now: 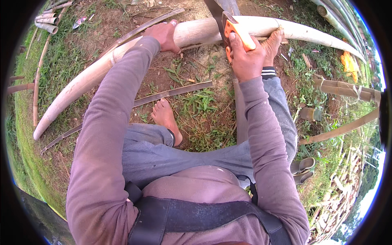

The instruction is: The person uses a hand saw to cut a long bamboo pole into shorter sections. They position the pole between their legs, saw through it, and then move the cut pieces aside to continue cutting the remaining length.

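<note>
A long, pale bamboo pole [198,32] lies across the far side of the view, its ends bent toward me by the lens. My left hand [162,36] is closed over the pole left of the middle, pressing it from above. In my right hand [247,57] is the orange handle of a handsaw [241,33], with the fingers wrapped round it. Its dark blade stands across the pole and points away from me; how deep it sits in the bamboo is hidden. My bare right foot [272,44] rests against the pole beside the right hand.
A wooden beam [241,110] runs beneath the pole toward me. Near my left foot [164,116] lies a thin split strip [173,93]. Bamboo poles [47,21] are stacked far left, others far right. Boots [303,167] and a pile of cut pieces [341,188] are at right.
</note>
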